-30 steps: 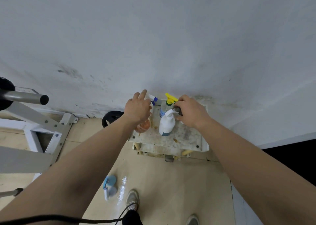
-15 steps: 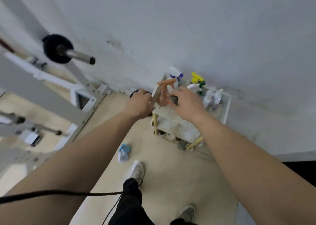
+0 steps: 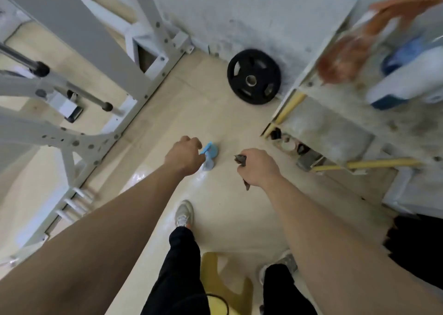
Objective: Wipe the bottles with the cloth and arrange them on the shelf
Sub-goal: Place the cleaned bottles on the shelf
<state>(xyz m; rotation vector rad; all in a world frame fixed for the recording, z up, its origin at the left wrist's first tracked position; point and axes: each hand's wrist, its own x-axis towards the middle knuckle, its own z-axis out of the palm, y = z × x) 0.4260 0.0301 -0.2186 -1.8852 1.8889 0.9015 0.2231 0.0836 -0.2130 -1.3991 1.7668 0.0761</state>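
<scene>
L hand [image 3: 183, 156] by bottle [image 3: 211, 152], R [image 3: 258, 167] grips cloth [image 3: 240, 159]

Premises: a gym, weight-training area. A white steel rack [image 3: 72, 27] with bolted joints and rows of holes occupies the left side. Steel pegs [image 3: 96, 99] with black end caps project from it. A black weight plate [image 3: 254, 76] leans against the wall [image 3: 251, 10]. The floor [image 3: 191, 108] is beige and glossy. The wall is white, scuffed and stained near its base. A worn, dirty shelf [image 3: 330, 125] at right carries spray bottles [image 3: 407, 82], blurred in this view.
</scene>
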